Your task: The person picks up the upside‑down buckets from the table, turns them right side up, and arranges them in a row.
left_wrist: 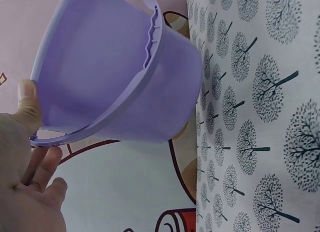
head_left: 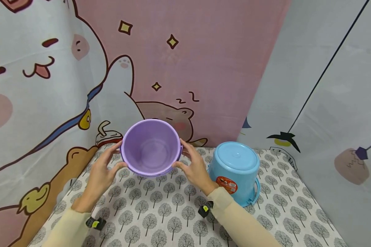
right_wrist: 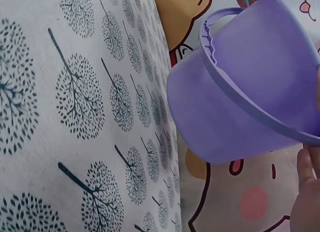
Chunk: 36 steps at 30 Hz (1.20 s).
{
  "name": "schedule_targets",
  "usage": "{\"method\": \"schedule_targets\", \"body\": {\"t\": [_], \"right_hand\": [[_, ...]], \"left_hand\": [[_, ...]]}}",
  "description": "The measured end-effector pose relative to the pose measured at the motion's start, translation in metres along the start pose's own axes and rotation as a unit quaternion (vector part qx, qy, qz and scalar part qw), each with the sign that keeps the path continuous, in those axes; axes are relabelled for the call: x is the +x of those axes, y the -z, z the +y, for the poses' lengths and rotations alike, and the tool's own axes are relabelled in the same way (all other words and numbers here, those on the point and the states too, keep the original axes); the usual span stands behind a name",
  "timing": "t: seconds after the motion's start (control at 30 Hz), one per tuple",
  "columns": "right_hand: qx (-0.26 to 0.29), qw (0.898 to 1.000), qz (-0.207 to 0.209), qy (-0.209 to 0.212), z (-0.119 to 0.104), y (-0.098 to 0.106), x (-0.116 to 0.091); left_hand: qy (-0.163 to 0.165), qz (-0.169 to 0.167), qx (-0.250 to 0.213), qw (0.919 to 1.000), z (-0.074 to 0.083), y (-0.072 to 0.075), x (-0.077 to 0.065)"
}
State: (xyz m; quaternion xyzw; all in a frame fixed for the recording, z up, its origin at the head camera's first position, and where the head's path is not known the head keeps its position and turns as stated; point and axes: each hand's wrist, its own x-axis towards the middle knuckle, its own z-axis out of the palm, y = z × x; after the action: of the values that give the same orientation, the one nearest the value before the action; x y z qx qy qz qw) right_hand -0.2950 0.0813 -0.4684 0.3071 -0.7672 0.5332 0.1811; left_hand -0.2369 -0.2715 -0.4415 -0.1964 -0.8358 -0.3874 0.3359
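Note:
Both hands hold a purple bucket (head_left: pixel 151 151), raised off the table and tilted with its mouth facing the head camera. At the left of its rim, my left hand (head_left: pixel 100 175) grips it with the thumb on the near side and the fingers behind. My right hand (head_left: pixel 195 169) grips the opposite side in the same way. In the left wrist view, the bucket's handle (left_wrist: pixel 120 104) hangs loose below the rim, and the right wrist view also shows this handle (right_wrist: pixel 245 101). Part of the right hand (right_wrist: pixel 307 202) falls outside that view.
A light blue bucket (head_left: pixel 238 156) stands upside down on the table, right of my right hand, its handle (head_left: pixel 256 192) low at its side. A tree-patterned cloth (head_left: pixel 160 209) covers the table. Cartoon-printed fabric walls (head_left: pixel 216 68) rise behind and at both sides.

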Motion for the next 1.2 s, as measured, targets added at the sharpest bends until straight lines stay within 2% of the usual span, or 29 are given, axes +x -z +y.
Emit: {"method": "schedule_targets", "body": {"t": [0.13,0.47,0.67,0.83,1.0,1.2], "right_hand": [[0.026,0.999,-0.003,-0.030,0.003,-0.003,0.003],[0.071,0.995,0.006,-0.072,0.005,-0.016,0.015],[0.073,0.990,0.015,-0.116,0.006,-0.025,0.023],[0.068,0.988,0.020,-0.135,0.006,-0.031,0.028],[0.077,0.987,0.013,-0.142,0.009,-0.035,0.032],[0.081,0.989,-0.019,-0.124,0.014,-0.038,0.033]], "left_hand": [[0.017,-0.009,0.014,0.9997,-0.004,0.000,0.003],[0.045,-0.022,-0.024,0.9985,-0.016,-0.001,0.014],[0.080,-0.043,-0.023,0.9956,-0.026,-0.002,0.017],[0.101,-0.054,-0.028,0.9930,-0.033,-0.004,0.017],[0.113,-0.054,-0.029,0.9917,-0.037,-0.006,0.018],[0.130,-0.079,-0.004,0.9883,-0.040,-0.004,0.017]]}}
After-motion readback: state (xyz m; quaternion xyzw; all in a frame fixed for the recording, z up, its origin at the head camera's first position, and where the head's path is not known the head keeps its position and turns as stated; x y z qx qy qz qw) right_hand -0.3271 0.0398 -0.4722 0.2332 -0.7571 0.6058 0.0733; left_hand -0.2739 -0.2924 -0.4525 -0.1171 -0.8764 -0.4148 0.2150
